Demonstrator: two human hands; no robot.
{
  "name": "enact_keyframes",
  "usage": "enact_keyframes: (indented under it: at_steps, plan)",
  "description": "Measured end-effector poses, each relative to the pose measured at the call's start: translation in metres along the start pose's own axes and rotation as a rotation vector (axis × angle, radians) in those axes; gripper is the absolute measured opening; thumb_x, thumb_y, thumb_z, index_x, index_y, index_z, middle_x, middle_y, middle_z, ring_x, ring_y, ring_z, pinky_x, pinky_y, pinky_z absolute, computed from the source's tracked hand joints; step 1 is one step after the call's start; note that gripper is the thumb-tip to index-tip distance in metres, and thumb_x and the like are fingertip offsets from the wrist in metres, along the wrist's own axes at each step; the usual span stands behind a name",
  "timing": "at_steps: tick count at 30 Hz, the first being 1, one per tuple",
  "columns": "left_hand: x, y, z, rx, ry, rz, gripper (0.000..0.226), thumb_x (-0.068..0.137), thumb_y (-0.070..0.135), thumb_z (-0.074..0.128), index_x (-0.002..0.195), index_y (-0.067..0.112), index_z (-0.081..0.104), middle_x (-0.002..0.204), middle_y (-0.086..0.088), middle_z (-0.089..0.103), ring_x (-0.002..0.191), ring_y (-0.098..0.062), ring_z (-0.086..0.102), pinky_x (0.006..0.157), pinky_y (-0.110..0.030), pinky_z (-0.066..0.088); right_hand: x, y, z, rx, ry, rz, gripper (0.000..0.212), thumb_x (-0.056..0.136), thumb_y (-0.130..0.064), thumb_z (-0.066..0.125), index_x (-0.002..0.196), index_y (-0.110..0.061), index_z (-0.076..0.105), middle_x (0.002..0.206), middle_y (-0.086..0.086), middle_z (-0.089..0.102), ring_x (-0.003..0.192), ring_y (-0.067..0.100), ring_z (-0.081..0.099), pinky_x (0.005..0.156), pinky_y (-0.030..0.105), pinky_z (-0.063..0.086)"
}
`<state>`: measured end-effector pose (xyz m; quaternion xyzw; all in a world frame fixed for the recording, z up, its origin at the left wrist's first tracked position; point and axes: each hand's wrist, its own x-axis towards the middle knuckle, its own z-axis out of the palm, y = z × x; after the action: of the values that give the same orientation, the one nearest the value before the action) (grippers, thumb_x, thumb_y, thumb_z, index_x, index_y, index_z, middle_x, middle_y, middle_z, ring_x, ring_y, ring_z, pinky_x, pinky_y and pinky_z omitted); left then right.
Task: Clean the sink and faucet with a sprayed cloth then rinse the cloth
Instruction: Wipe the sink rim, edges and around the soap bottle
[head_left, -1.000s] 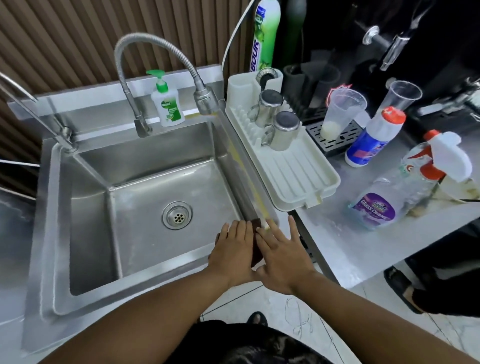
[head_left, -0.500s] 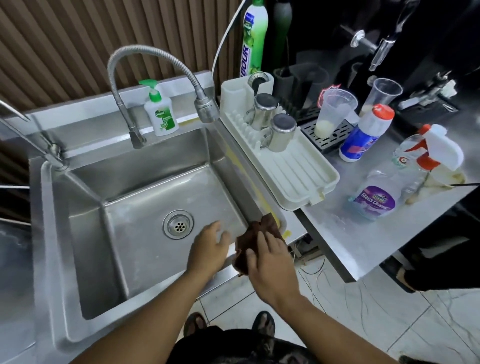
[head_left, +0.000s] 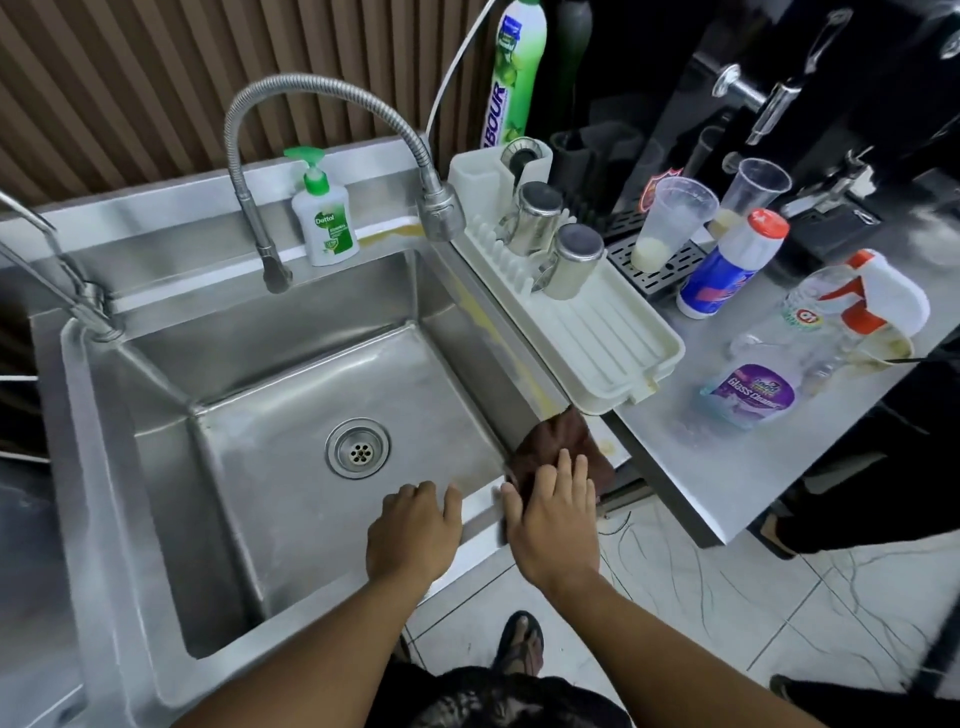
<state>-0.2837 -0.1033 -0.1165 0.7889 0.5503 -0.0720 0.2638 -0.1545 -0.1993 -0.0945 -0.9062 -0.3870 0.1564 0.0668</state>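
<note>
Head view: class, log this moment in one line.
right hand: presses brown cloth on sink corner | left hand: rests on sink rim | faucet: no water

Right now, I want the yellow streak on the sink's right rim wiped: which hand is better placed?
Right. The right hand lies flat on the cloth at the near end of the streak; the left hand rests bare on the front rim of the sink.

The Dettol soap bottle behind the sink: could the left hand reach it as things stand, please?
Probably yes: the left hand rests empty on the front rim of the sink, only open basin lies between, and the faucet arches above the soap bottle.
</note>
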Motion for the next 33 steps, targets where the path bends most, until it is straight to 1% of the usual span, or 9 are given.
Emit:
enact_keyframes:
  at_steps: [6, 9, 12, 16, 20, 23, 25, 28, 33]
  plan:
    - [-0.001, -0.001, 0.000, -0.007, -0.002, 0.025, 0.055, 0.103, 0.052, 0.023, 0.121, 0.018, 0.062, 0.123, -0.006, 0.064, 0.117, -0.028, 0.054, 0.086, -0.041, 0.048, -0.004, 0.000, 0.010, 0.058, 0.096, -0.067, 0.035, 0.096, -0.035, 0.031, 0.104, -0.008, 0.053, 0.127, 0.018, 0.055, 0.128, 0.041, 0.048, 0.107, 0.051, 0.040]
    - [-0.001, -0.001, -0.001, -0.025, -0.006, 0.030, 0.054, 0.104, 0.051, 0.024, 0.125, 0.018, 0.061, 0.126, -0.006, 0.063, 0.119, -0.028, 0.052, 0.087, -0.041, 0.048, 0.024, 0.018, -0.005, 0.041, 0.056, 0.034, 0.066, 0.092, -0.035, 0.022, 0.148, -0.004, 0.034, 0.156, 0.018, 0.034, 0.147, 0.040, 0.025, 0.122, 0.050, 0.020]
    - [-0.001, 0.000, -0.002, -0.031, -0.011, 0.033, 0.053, 0.104, 0.050, 0.024, 0.125, 0.017, 0.060, 0.126, -0.006, 0.062, 0.120, -0.028, 0.052, 0.087, -0.041, 0.047, 0.039, 0.019, -0.006, 0.011, -0.012, 0.100, 0.069, 0.102, -0.046, 0.017, 0.159, -0.008, 0.018, 0.169, 0.011, 0.003, 0.155, 0.032, -0.008, 0.124, 0.045, -0.003]
    - [-0.001, 0.000, -0.002, -0.017, -0.010, 0.030, 0.052, 0.104, 0.049, 0.024, 0.123, 0.017, 0.061, 0.125, -0.006, 0.063, 0.119, -0.029, 0.052, 0.085, -0.040, 0.047, 0.013, -0.002, 0.012, 0.159, 0.114, 0.101, 0.057, 0.102, -0.057, 0.026, 0.120, -0.011, 0.055, 0.157, 0.011, 0.038, 0.153, 0.033, 0.016, 0.123, 0.047, 0.012]
    - [-0.001, 0.000, -0.002, -0.021, -0.009, 0.032, 0.052, 0.104, 0.049, 0.024, 0.122, 0.017, 0.061, 0.124, -0.006, 0.063, 0.118, -0.029, 0.053, 0.085, -0.040, 0.047, 0.006, 0.000, 0.016, 0.227, 0.230, 0.042, 0.026, 0.095, -0.036, 0.044, 0.088, -0.012, 0.051, 0.131, 0.012, 0.050, 0.117, 0.036, 0.050, 0.101, 0.045, 0.042]
    - [-0.002, 0.000, -0.002, -0.018, -0.009, 0.032, 0.051, 0.104, 0.049, 0.024, 0.120, 0.017, 0.061, 0.122, -0.005, 0.064, 0.118, -0.028, 0.053, 0.084, -0.040, 0.048, 0.030, 0.015, 0.006, 0.195, 0.202, 0.096, 0.048, 0.086, -0.032, 0.037, 0.120, -0.002, 0.053, 0.148, 0.021, 0.039, 0.136, 0.040, 0.034, 0.113, 0.054, 0.031]
    - [-0.001, 0.000, -0.001, -0.021, -0.007, 0.033, 0.051, 0.104, 0.049, 0.025, 0.119, 0.017, 0.061, 0.121, -0.005, 0.064, 0.118, -0.028, 0.053, 0.083, -0.040, 0.049, 0.049, 0.022, -0.004, 0.146, 0.114, 0.173, 0.077, 0.085, -0.035, 0.029, 0.152, 0.003, 0.026, 0.164, 0.021, 0.016, 0.151, 0.038, 0.010, 0.123, 0.052, 0.010]
    - [-0.001, 0.000, -0.002, -0.022, -0.012, 0.031, 0.051, 0.104, 0.049, 0.024, 0.121, 0.017, 0.060, 0.122, -0.005, 0.064, 0.119, -0.027, 0.052, 0.083, -0.040, 0.049, 0.058, 0.019, -0.005, 0.095, 0.036, 0.234, 0.082, 0.090, -0.038, 0.023, 0.158, 0.002, 0.002, 0.167, 0.021, -0.004, 0.153, 0.039, -0.009, 0.124, 0.049, -0.005]
    - [-0.002, 0.000, -0.001, -0.020, -0.009, 0.031, 0.050, 0.104, 0.048, 0.024, 0.122, 0.017, 0.060, 0.124, -0.006, 0.064, 0.119, -0.029, 0.052, 0.085, -0.040, 0.048, 0.010, -0.010, 0.017, 0.040, 0.014, 0.036, 0.082, 0.088, -0.042, 0.009, 0.159, -0.001, 0.007, 0.168, 0.015, -0.001, 0.154, 0.030, -0.011, 0.122, 0.042, -0.012]
